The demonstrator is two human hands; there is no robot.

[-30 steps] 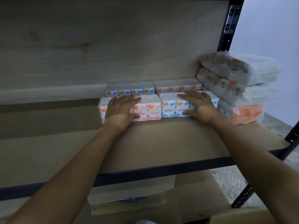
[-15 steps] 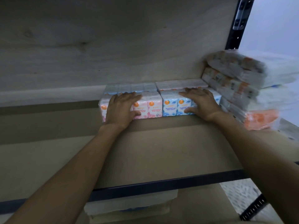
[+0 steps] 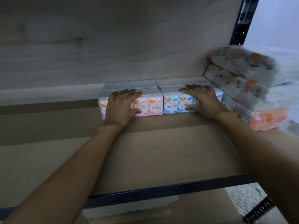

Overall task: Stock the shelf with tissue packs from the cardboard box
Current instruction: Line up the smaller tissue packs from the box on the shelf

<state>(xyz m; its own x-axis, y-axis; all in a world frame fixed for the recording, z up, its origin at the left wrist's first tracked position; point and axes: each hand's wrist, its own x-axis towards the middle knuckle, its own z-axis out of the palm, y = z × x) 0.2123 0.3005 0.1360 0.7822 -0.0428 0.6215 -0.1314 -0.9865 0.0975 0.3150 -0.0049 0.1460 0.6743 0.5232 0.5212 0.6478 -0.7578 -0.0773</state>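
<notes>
Tissue packs sit toward the back of the shelf, right of its middle: a pink rose-scented pack beside a blue fragrance-free pack, touching, with another row just behind. Our left hand lies flat on the pink pack, grip spread, thumb against its front face. Our right hand covers the blue pack likewise, grip spread. At the shelf's right edge leans a blurred stack of larger wrapped packs.
</notes>
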